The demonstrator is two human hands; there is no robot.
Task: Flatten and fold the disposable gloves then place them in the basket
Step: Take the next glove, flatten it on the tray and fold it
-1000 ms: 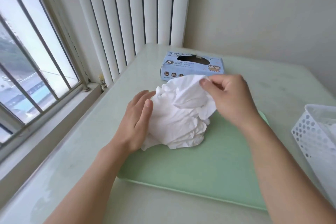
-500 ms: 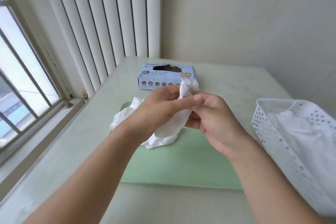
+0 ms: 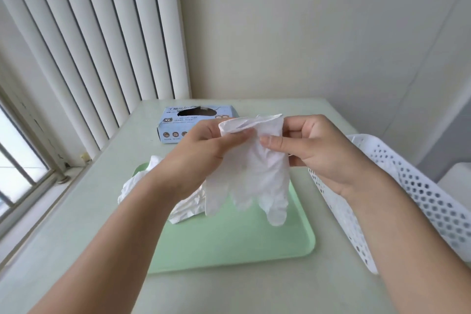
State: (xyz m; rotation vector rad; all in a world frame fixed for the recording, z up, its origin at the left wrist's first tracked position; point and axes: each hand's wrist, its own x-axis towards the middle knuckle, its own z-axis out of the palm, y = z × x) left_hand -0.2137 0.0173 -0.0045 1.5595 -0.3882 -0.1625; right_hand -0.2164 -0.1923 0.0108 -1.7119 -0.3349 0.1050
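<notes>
Both hands' grip (image 3: 254, 135) pinches glove (image 3: 257, 173) cuff above green tray (image 3: 229, 242)

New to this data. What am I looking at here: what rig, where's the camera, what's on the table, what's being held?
There is no robot here: a person works with bare hands, filmed by one wide-angle camera worn on the head, looking forward and down.

The left hand and right hand both pinch the cuff end of one white glove, held up above the green tray with its fingers hanging down.

A crumpled pile of gloves lies at the tray's far left end, partly hidden by the left arm. A blue glove box marked XL sits behind it on the pale table. A white perforated basket stands on the right. What it holds cannot be told from this view.
</notes>
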